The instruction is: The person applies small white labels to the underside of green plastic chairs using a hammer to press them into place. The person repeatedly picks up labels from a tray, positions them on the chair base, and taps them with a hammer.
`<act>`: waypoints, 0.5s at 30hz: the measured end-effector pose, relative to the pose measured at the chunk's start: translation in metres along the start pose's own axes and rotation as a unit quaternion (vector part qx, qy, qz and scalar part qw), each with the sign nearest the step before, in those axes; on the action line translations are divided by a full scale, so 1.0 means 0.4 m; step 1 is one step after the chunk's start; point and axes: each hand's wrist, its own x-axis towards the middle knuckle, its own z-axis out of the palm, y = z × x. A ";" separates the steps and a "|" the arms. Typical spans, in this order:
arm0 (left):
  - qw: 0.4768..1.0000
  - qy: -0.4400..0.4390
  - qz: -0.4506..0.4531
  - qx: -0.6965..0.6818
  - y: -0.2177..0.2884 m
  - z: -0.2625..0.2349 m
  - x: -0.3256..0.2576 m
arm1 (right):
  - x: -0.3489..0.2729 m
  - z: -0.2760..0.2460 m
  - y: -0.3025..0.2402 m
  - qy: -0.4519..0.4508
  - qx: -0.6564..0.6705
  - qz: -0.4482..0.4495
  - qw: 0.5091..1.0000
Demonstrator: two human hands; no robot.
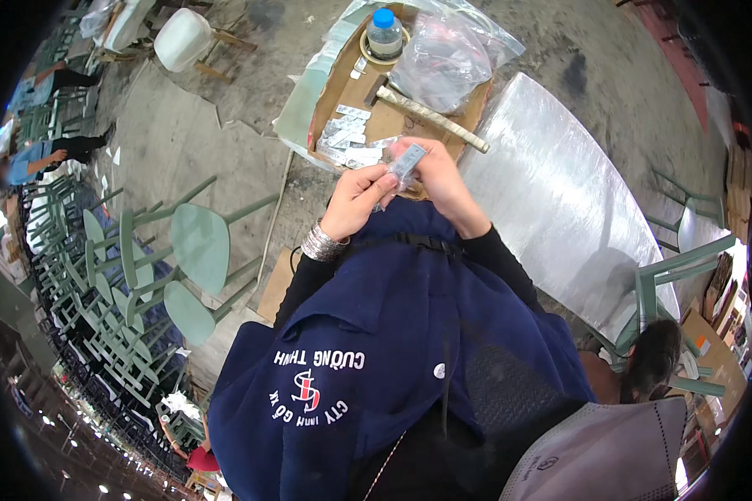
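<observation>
Above my lap, my left hand (353, 202) pinches a small clear plastic packet (407, 160) between thumb and fingers. A flat, pale label or insert shows inside the packet. My right hand (441, 177) is closed on the same packet from the other side; its fingertips are partly hidden. Just beyond my left hand, a heap of similar small flat packets (342, 136) lies in a cardboard tray (324, 98). A hammer (434, 118) with a tape-wrapped handle rests across the tray, beyond my right hand.
A blue-capped bottle (384, 37) and a large clear plastic bag (441, 63) occupy the tray's far end. To the right is a broad panel (551, 184) wrapped in shiny film. Green chairs (200, 246) crowd the left, with another person (33, 163) beyond.
</observation>
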 end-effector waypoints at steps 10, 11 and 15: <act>0.945 0.294 -0.007 0.147 -0.117 -0.106 0.056 | 0.067 -0.060 -0.163 0.300 -0.495 -0.390 0.716; 0.936 0.302 -0.016 0.181 -0.137 -0.122 0.068 | 0.096 -0.076 -0.207 0.293 -0.507 -0.426 0.690; 0.911 0.339 0.049 0.231 -0.201 -0.174 0.104 | 0.301 -0.210 -0.228 0.196 -0.737 -0.292 0.577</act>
